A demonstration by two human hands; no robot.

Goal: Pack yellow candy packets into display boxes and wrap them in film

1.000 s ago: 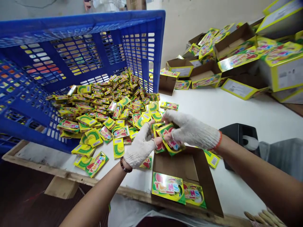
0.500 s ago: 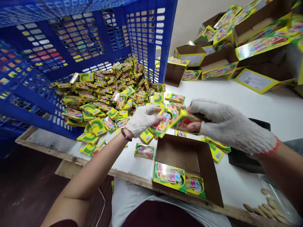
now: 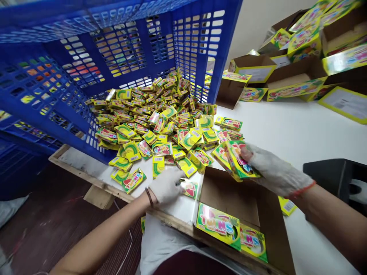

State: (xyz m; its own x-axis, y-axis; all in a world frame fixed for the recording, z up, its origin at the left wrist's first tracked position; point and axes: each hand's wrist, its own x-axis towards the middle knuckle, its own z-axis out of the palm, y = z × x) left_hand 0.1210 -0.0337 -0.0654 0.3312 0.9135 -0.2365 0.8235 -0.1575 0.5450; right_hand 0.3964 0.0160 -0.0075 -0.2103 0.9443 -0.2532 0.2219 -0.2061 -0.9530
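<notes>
Your right hand pinches a small stack of candy packets just above the open carton. Your left hand curls onto a single packet lying beside it, grip unclear. They look light, glossy and probably slippery, so squeeze across the flat faces.

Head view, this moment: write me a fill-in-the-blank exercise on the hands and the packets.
The right hand grips a stack of packets above an open carton made of ____.
The left hand is down at a single packet lying on the ____ table.
The heap of packets spills from a tipped crate coloured ____.
Both hands wear knitted ____.
Missing words: cardboard; white; blue; gloves.
</notes>
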